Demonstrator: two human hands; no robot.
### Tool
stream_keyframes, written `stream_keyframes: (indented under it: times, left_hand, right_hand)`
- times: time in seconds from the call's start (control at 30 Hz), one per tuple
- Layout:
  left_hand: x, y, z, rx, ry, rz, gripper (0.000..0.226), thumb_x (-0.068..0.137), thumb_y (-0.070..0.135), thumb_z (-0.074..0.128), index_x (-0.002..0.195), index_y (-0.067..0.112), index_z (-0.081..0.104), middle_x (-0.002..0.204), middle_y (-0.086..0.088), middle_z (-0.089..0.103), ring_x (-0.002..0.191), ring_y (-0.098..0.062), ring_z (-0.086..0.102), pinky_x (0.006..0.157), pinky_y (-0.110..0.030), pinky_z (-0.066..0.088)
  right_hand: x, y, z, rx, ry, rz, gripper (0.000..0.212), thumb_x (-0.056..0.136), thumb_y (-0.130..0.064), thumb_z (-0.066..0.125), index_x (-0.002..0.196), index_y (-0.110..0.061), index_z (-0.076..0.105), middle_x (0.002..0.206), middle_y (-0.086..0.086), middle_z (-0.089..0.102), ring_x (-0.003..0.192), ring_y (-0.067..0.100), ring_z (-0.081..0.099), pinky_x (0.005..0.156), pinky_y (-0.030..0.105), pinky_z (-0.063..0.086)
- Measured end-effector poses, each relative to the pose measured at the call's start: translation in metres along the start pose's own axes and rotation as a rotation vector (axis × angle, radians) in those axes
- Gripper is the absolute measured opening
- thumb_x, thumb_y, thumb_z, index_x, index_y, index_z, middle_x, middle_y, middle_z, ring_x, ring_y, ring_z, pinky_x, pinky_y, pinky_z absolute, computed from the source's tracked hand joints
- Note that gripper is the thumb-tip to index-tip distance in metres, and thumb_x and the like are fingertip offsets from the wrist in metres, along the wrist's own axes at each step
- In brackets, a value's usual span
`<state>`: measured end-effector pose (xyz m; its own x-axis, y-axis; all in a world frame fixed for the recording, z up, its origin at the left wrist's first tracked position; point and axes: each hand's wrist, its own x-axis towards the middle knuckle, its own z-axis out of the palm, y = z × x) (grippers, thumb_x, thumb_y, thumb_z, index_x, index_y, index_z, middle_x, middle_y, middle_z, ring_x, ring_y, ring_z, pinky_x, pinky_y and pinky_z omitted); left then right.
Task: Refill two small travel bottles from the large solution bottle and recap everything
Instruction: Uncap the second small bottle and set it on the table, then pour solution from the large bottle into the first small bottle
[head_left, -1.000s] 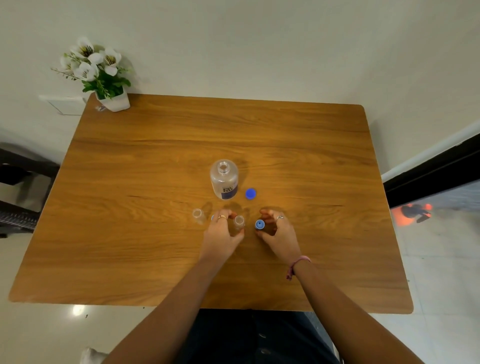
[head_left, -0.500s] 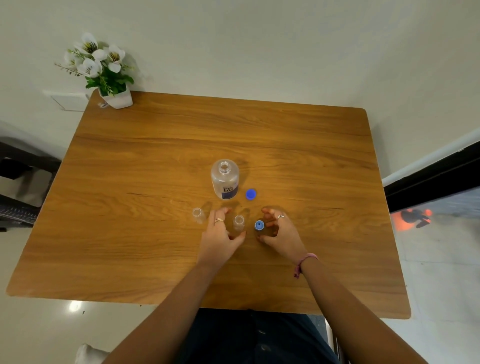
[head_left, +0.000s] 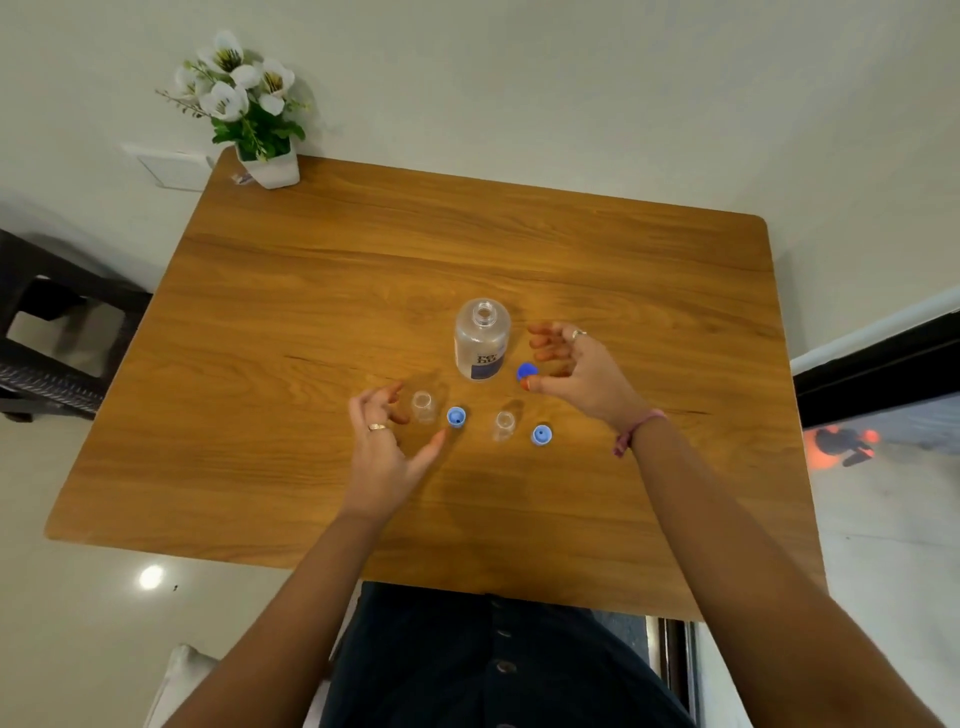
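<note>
Now, I see the large solution bottle (head_left: 481, 340) uncapped, upright mid-table (head_left: 311, 291) | right hand (head_left: 576, 371) at its 3 o'clock, fingers spread, grasping nothing, big blue cap (head_left: 527, 371) beside the thumb | left hand (head_left: 382, 441) released, at 9 o'clock of the left travel bottle (head_left: 423, 406) | small caps (head_left: 456, 416) (head_left: 541, 434) at each small bottle's 3 o'clock, right travel bottle (head_left: 504, 426) between them.

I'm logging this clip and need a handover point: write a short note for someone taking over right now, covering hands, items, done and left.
Left hand: open, holds nothing, beside the left small bottle.
Right hand: open, holds nothing, by the large bottle and over its blue cap.
All three bottles stand uncapped on the table; right small bottle. Small caps and lie beside them.
Done: uncapping. Left: fill both small bottles, recap all three.
</note>
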<state>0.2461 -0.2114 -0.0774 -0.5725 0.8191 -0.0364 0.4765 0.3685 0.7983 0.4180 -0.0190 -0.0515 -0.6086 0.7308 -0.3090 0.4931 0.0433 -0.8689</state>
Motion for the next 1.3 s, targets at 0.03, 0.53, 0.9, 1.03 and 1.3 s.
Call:
stream_keyframes:
  times: [0.03, 0.53, 0.9, 1.03, 1.3]
  left_hand:
    - [0.003, -0.003, -0.001, 0.007, -0.031, -0.025, 0.079, 0.073, 0.022, 0.081, 0.137, 0.006, 0.037, 0.123, 0.003, 0.027, 0.097, -0.012, 0.05, 0.077, -0.022, 0.047]
    - [0.043, -0.032, 0.009, 0.081, -0.33, -0.106, 0.054, 0.088, 0.023, 0.067, 0.136, 0.011, 0.045, 0.132, -0.004, 0.055, 0.123, -0.019, 0.05, 0.099, -0.025, 0.038]
    - [0.081, -0.015, -0.025, -0.071, -0.24, 0.007, 0.047, 0.079, 0.031, 0.076, 0.119, 0.012, 0.063, 0.114, 0.002, 0.063, 0.108, -0.013, 0.058, 0.095, -0.027, 0.047]
    - [0.112, 0.03, -0.055, -0.18, -0.101, 0.132, 0.042, 0.077, 0.028, 0.078, 0.113, 0.011, 0.066, 0.109, -0.001, 0.059, 0.1, -0.016, 0.06, 0.092, -0.036, 0.051]
    - [0.157, 0.154, -0.109, -0.561, -0.029, 0.127, 0.039, 0.074, 0.022, 0.082, 0.108, 0.019, 0.063, 0.098, 0.005, 0.071, 0.092, -0.007, 0.069, 0.085, -0.022, 0.055]
  right_hand:
    - [0.006, -0.004, 0.005, -0.011, 0.002, -0.009, 0.073, 0.068, -0.015, 0.083, 0.132, -0.021, 0.049, 0.121, -0.003, 0.056, 0.107, 0.011, 0.057, 0.083, 0.022, 0.053]
    - [0.03, -0.017, 0.068, 0.053, 0.207, 0.112, 0.093, 0.059, -0.04, 0.085, 0.136, -0.014, 0.041, 0.131, -0.003, 0.055, 0.119, 0.01, 0.052, 0.093, 0.022, 0.05]
    - [0.034, -0.034, 0.073, 0.188, 0.395, 0.127, 0.085, 0.055, -0.034, 0.089, 0.128, -0.017, 0.049, 0.122, -0.004, 0.061, 0.115, 0.011, 0.057, 0.097, 0.027, 0.048]
    - [0.038, -0.066, 0.054, 0.18, 0.461, 0.068, 0.084, 0.055, -0.035, 0.088, 0.127, -0.016, 0.05, 0.122, -0.002, 0.061, 0.113, 0.013, 0.058, 0.097, 0.031, 0.05]
    - [0.031, -0.172, -0.021, 0.027, 0.584, -0.168, 0.072, 0.062, -0.027, 0.087, 0.125, -0.021, 0.052, 0.112, -0.008, 0.056, 0.101, 0.004, 0.055, 0.083, 0.019, 0.05]
